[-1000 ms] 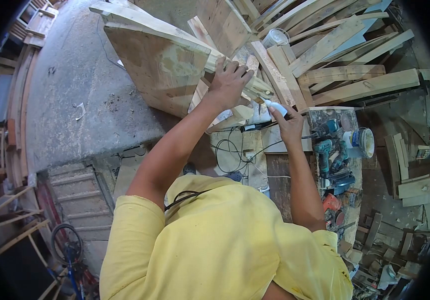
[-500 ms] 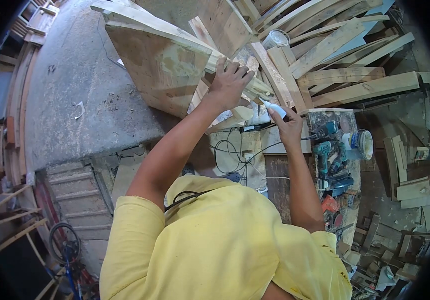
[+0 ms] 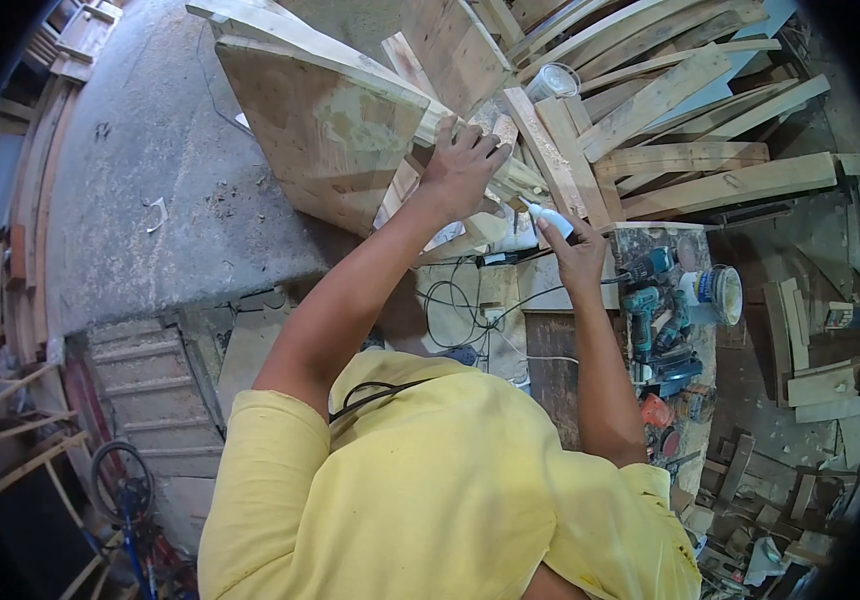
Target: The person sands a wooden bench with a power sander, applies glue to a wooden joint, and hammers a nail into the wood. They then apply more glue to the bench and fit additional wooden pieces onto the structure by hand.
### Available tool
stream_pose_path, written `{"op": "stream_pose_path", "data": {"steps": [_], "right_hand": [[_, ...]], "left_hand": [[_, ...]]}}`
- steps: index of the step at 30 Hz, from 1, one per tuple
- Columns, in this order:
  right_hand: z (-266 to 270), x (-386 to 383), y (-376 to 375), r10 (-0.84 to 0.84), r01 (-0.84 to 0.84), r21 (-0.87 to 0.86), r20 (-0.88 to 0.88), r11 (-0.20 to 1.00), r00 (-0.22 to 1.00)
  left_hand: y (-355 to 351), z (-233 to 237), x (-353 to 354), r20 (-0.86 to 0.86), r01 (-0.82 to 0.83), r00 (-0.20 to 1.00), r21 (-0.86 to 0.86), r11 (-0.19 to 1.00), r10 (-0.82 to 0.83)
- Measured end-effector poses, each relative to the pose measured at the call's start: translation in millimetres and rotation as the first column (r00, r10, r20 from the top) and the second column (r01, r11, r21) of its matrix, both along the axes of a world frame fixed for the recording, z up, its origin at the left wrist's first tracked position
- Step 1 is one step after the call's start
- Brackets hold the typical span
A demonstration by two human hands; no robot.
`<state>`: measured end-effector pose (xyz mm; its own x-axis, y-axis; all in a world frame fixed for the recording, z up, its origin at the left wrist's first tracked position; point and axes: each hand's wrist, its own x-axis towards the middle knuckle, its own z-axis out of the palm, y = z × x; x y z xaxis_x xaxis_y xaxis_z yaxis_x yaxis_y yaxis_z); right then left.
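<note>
My left hand (image 3: 462, 172) lies over the end of a wooden frame (image 3: 434, 122), its fingers bent across the pale wood. A broad plywood panel (image 3: 322, 130) on this frame stands at a slant to the left of the hand. In my right hand (image 3: 580, 258) is a small white squeeze bottle (image 3: 553, 220), gripped between thumb and fingers. The bottle's narrow nozzle points up and left, close to the wooden pieces (image 3: 518, 180) beside my left hand. My left palm hides part of the wood under it.
On the right, a bench (image 3: 695, 345) carries cordless drills (image 3: 642, 312) and a white tub (image 3: 715, 293). Stacked boards (image 3: 695, 157) and a white bucket (image 3: 553, 80) lie beyond. Black cables (image 3: 450, 305) hang below the work. Left is a dusty grey surface (image 3: 140, 200).
The view has shifted very slightly. Both hands, the bottle and the wooden frame keep nearly the same places.
</note>
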<state>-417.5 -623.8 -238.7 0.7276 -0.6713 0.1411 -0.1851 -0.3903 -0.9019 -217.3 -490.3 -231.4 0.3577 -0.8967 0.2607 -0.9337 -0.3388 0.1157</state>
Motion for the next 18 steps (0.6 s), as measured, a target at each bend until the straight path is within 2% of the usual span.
{"op": "stream_pose_path", "data": {"steps": [13, 15, 18], "right_hand": [[9.5, 1.0, 3.5, 0.014, -0.014, -0.049, 0.001, 0.999, 1.0], [12.3, 0.8, 3.6, 0.007, -0.01, -0.043, -0.065, 0.999, 0.998], [4.7, 1.3, 1.2, -0.006, 0.006, -0.027, -0.026, 1.0, 1.0]], "left_hand": [[1.1, 2.4, 0.7, -0.02, 0.011, 1.0, 0.015, 1.0, -0.011], [0.7, 1.1, 0.8, -0.015, 0.008, 1.0, 0.011, 1.0, -0.008], [0.3, 0.0, 1.4, -0.012, 0.011, 1.0, 0.004, 1.0, -0.011]]}}
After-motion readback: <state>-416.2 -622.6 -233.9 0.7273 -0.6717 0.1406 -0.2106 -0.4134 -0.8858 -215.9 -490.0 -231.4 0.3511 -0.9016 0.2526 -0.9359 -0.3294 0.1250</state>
